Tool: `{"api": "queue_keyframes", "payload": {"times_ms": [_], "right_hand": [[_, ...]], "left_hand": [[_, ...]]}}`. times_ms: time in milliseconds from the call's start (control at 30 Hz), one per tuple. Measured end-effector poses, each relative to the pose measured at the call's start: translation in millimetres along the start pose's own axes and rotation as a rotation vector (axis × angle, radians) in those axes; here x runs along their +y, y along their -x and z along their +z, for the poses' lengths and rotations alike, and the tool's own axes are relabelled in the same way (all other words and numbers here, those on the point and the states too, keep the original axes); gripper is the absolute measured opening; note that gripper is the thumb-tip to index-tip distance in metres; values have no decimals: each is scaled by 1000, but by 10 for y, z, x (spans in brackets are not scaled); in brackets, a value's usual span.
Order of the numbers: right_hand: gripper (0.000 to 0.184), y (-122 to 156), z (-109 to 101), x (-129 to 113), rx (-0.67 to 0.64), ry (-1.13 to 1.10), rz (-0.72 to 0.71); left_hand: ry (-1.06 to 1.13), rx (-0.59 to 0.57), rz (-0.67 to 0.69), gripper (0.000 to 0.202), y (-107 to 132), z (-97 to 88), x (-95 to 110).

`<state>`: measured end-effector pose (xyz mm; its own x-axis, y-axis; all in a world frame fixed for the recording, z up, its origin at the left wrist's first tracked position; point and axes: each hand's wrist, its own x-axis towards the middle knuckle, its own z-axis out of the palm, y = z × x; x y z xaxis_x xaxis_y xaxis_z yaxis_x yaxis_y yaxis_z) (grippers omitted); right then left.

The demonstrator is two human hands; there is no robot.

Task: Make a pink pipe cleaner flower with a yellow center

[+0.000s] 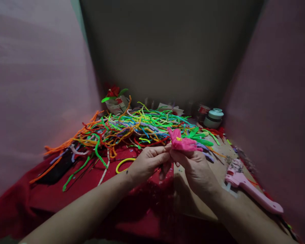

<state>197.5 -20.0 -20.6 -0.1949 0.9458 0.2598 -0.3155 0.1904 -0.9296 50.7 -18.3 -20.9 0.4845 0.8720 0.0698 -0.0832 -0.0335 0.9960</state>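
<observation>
A bright pink pipe-cleaner flower (184,144) with a yellow centre is held up in front of me, over the table. My right hand (197,169) grips it from below, thumb pressed near its base. My left hand (152,159) has its thumb and forefinger pinched together at the flower's left underside, touching the right hand's fingertips. What exactly lies between the left fingertips is hidden. Just behind the flower, green pipe-cleaner leaves (199,137) lie near the edge of a big tangle of multicoloured pipe cleaners (142,123).
A pink hot glue gun (254,191) rests on a brown board (193,203) at the right. A yellow ring (120,166) and a black object (57,169) lie on the red cloth (91,206). Farther back stand a pale teal jar (214,118) and a red flower (113,91).
</observation>
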Motion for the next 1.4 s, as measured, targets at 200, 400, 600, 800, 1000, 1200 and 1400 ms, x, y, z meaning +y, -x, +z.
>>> {"api": "queue_keyframes", "payload": {"times_ms": [200,400,600,800,1000,1200,1400], "right_hand": [[10,7,-144,91,81,367,-430],[25,37,-165,117,66,649,-667],[31,67,-169,131,8,670,-699],[23,60,-246,132,101,749,-716],[13,78,-259,120,114,687,-588],[16,80,-293,148,106,582,-400],[15,63,-300,84,187,714,-550]], "left_hand": [[-309,309,229,25,50,-65,205],[-194,296,223,28,158,98,498],[180,152,-86,15,-37,-16,429],[215,226,-55,29,-16,-35,333],[-76,83,-85,21,114,104,383],[-347,105,65,19,1,67,379],[-856,434,579,15,135,148,372]]}}
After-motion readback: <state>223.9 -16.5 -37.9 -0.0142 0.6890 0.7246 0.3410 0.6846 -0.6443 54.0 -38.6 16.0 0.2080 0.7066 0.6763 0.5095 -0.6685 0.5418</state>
